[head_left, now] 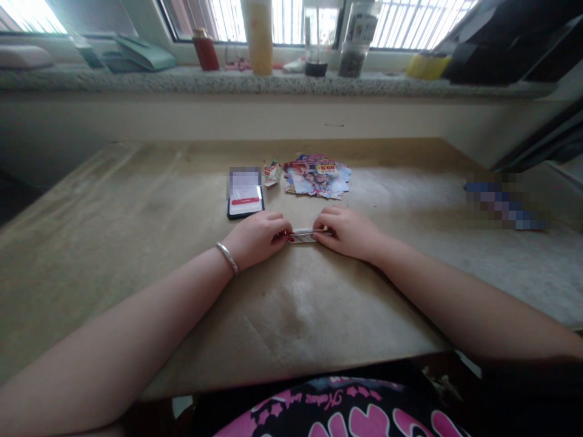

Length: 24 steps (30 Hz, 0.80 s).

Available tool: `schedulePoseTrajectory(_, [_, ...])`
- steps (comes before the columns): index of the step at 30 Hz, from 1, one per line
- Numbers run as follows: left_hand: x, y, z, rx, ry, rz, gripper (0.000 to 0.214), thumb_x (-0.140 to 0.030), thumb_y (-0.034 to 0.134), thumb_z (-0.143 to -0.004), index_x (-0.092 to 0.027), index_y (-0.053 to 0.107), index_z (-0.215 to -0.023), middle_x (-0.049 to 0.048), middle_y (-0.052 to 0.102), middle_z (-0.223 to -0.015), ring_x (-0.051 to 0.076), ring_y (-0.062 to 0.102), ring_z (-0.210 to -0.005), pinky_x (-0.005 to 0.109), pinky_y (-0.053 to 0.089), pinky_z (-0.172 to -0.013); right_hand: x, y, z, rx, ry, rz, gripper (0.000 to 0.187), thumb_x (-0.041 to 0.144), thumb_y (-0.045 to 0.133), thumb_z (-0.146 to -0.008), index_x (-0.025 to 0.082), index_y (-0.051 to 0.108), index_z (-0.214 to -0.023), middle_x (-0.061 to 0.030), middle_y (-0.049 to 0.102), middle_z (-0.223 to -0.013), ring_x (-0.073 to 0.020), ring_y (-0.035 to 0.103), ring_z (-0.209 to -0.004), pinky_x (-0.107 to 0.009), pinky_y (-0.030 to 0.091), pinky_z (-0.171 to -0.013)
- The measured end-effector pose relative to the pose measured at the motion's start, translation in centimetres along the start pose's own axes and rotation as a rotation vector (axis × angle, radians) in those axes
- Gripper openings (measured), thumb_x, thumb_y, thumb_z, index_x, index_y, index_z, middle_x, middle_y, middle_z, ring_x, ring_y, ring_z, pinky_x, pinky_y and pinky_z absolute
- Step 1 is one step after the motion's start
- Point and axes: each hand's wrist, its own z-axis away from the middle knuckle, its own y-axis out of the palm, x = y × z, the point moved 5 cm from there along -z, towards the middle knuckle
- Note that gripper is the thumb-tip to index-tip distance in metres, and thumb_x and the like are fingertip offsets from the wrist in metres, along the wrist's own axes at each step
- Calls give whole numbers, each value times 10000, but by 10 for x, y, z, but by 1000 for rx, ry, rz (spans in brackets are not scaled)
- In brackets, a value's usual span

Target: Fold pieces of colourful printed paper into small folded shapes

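Observation:
A narrow strip of folded printed paper (301, 236), pale with a little red, lies low over the tabletop between my hands. My left hand (263, 235), with a silver bangle on the wrist, pinches its left end. At the right end, the fingers of my right hand (345, 232) are closed on the same strip. Just beyond my left hand is a phone (246, 203) with a lit screen. A pile of colourful printed leaflets (317, 177) lies farther back, and a small folded paper piece (272, 173) stands between pile and phone.
The wooden table (182, 291) meets a wall under a speckled stone sill (204, 82). On the sill stand a red bottle (206, 51), a tall yellowish container (259, 39) and clear jars (357, 45). A blurred-out flat item (505, 206) lies at the right.

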Motion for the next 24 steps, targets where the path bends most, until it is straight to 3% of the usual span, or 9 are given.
schedulePoseTrajectory(4, [0,-1,0,-67,-27,114,115,-133,539,-790,-161,604,-880,4,586,-741,120,525,-667,222,406,-615,0,0,-1,-36,28,-105,116,244,552,-835,182,637,-786,-43,607,-799,-157,535,-779,-267,388,-704])
schedulePoseTrajectory(7, [-2,-1,1,-49,-15,217,129,-106,507,-798,-166,609,-851,-4,566,-751,94,505,-641,197,392,-590,-2,1,-2,-31,77,-225,115,207,559,-808,169,625,-722,-25,586,-742,-128,522,-706,-244,381,-657])
schedulePoseTrajectory(13, [6,2,2,-16,-129,410,139,-200,507,-829,-155,607,-914,-12,560,-709,87,499,-580,197,392,-547,-14,11,-1,91,337,-513,156,289,542,-803,162,629,-778,29,544,-578,-92,455,-534,-223,321,-522])
schedulePoseTrajectory(16, [5,-1,1,-52,-69,456,157,-169,475,-833,-155,625,-876,28,608,-853,109,567,-727,219,452,-661,-15,14,-1,109,352,-605,161,310,570,-771,166,615,-828,57,502,-538,-81,423,-491,-215,296,-487])
schedulePoseTrajectory(19, [1,-2,0,-15,-18,522,210,-159,440,-855,-154,648,-828,39,632,-869,126,590,-820,246,471,-764,-17,16,0,115,357,-688,177,337,593,-746,173,572,-811,70,490,-530,-73,404,-467,-210,272,-457])
schedulePoseTrajectory(24, [0,-2,1,69,-52,632,196,-306,566,-841,-145,674,-872,53,633,-880,129,593,-769,235,487,-688,-19,19,0,141,371,-765,197,363,598,-732,178,546,-775,84,452,-503,-65,361,-438,-209,235,-428])
